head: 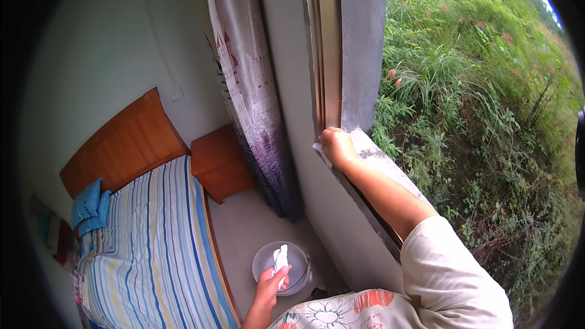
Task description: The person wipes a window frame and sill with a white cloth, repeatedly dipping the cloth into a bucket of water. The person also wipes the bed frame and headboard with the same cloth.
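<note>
A crumpled white cloth or tissue is pinched between the thumb and fingers of my left hand. Below it, on the floor, stands a round pale bucket with a thin handle at its side; whether it holds water I cannot tell. My right hand is closed at the lower corner of the window frame, where the upright meets the sill. A small white piece of cloth or tissue pokes out beside its fingers; the rest is hidden in the fist.
The rough sill drops off outside to dense bushes and grass. A printed curtain hangs left of the window. Behind it are a wooden bedside cabinet and a bed with a striped cover and blue pillows.
</note>
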Available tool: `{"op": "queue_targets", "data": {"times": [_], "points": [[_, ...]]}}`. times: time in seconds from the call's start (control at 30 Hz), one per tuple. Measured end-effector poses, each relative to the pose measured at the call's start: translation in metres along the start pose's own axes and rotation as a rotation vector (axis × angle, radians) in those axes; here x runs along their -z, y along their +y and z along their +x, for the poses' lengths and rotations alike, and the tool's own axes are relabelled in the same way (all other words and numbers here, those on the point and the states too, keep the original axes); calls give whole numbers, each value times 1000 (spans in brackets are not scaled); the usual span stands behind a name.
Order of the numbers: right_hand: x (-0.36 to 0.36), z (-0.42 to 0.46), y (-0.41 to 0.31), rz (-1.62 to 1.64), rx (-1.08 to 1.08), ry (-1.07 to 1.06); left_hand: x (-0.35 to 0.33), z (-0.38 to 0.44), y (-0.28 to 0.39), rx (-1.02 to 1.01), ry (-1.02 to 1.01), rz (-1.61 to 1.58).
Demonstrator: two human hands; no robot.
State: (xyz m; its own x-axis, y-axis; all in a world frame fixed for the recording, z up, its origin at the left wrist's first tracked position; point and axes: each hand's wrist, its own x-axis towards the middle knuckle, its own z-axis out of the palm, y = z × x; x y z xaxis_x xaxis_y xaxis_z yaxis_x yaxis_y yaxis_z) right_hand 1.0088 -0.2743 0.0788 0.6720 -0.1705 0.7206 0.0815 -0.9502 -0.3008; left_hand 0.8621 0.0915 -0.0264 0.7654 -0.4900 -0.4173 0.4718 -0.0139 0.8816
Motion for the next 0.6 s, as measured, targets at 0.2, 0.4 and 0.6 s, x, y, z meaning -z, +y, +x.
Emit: {"op": "queue_targets", "data": {"times": [0.2,0.4,0.6], "points": [[42,7,-8,27,-136,-95,20,-12,-15,7,52,-55],[61,47,-24,284,-106,283,21,-9,-22,26,39,-54],[50,63,-18,197,-253,334,16,-3,-15,18,21,-23]]}}
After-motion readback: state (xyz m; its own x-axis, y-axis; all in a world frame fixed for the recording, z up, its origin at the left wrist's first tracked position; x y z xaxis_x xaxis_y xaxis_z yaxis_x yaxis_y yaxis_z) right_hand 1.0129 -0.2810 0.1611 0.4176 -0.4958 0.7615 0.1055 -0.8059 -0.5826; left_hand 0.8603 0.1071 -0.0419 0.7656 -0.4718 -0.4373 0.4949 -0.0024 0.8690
